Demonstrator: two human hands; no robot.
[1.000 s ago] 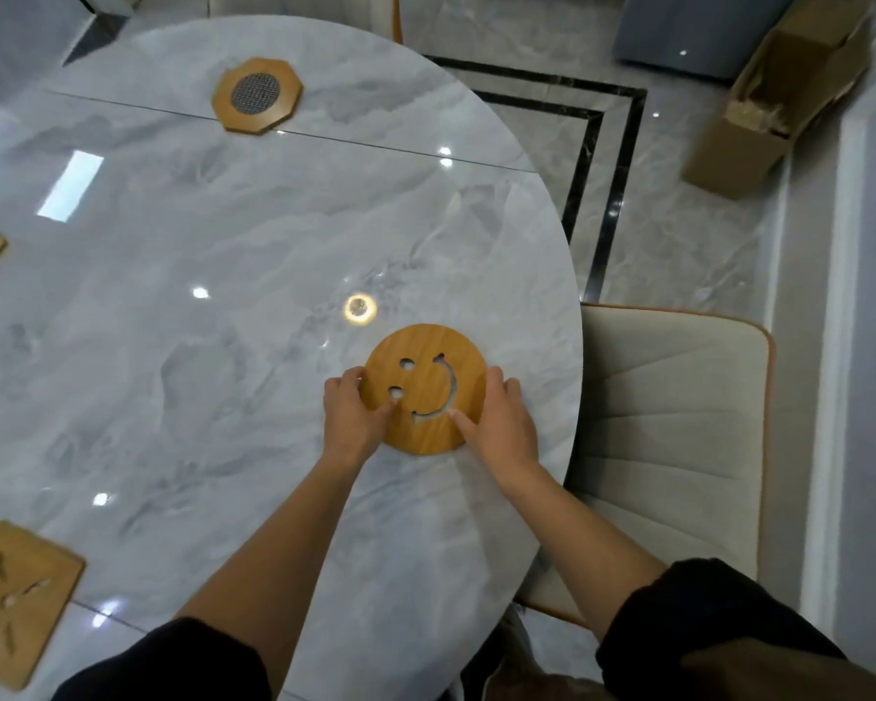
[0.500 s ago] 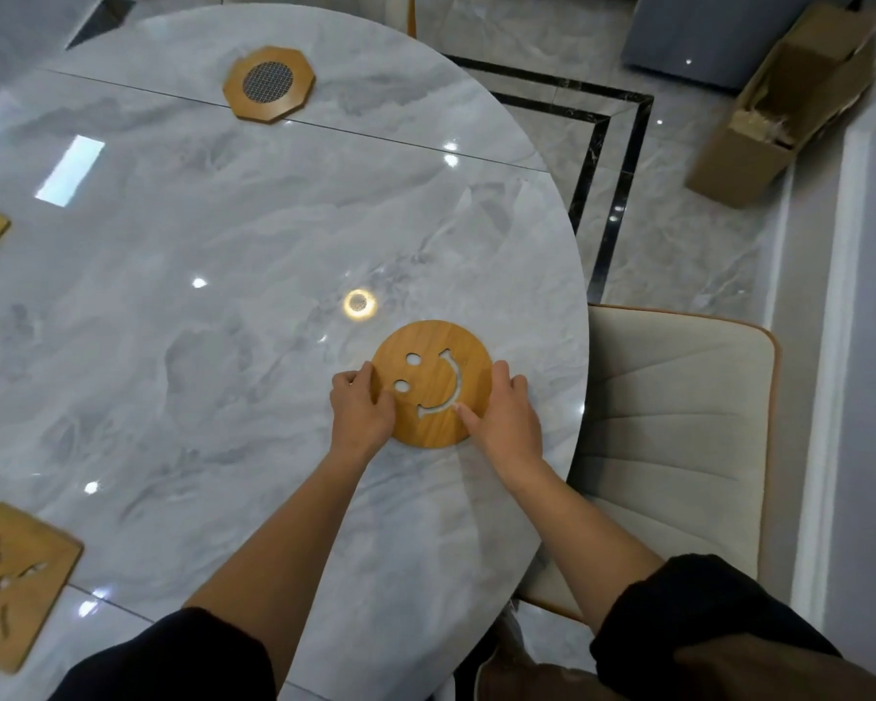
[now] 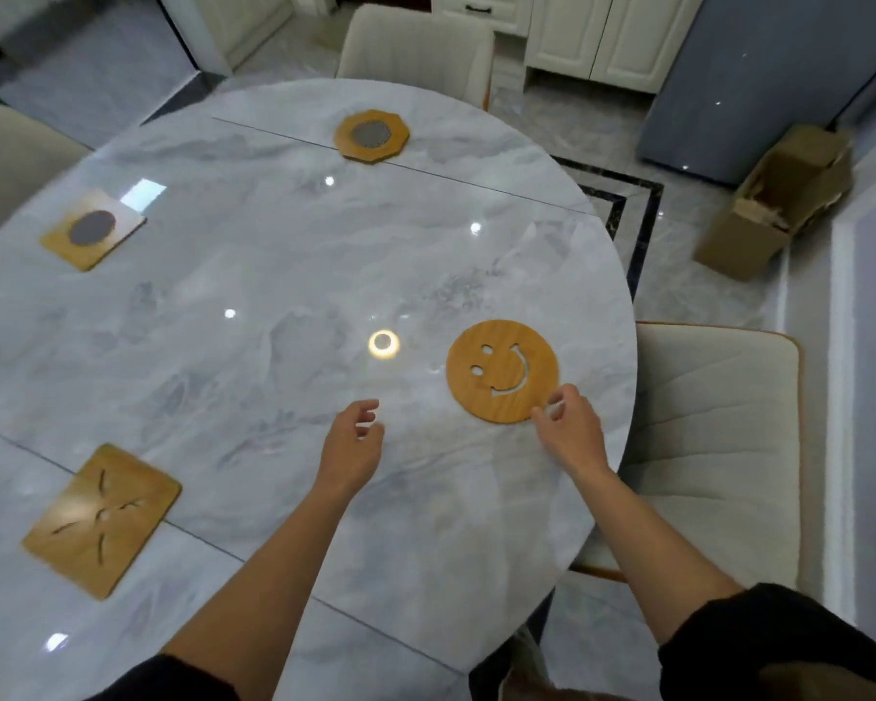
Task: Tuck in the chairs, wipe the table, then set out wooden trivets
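Hovering loosely curled and empty beside the round smiley-face wooden trivet [image 3: 501,371], fingers [image 3: 569,395] of the right hand [image 3: 572,432] could nudge it off the glossy grey marble surface [image 3: 223,321].

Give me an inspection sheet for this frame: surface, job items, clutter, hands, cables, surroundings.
Surface: marble table, glossy, ceiling lights reflected.
Job's things: smiley trivet, octagonal trivet, grey-centred trivet, slotted trivet, all flat on it.
Clutter: nothing seen.
Hands: left hand loosely curled, holding nothing; right hand at smiley's near edge, fingers relaxed.
Cables: nothing seen.
Surroundings: right chair and far chair at the table edge; cardboard box on floor.
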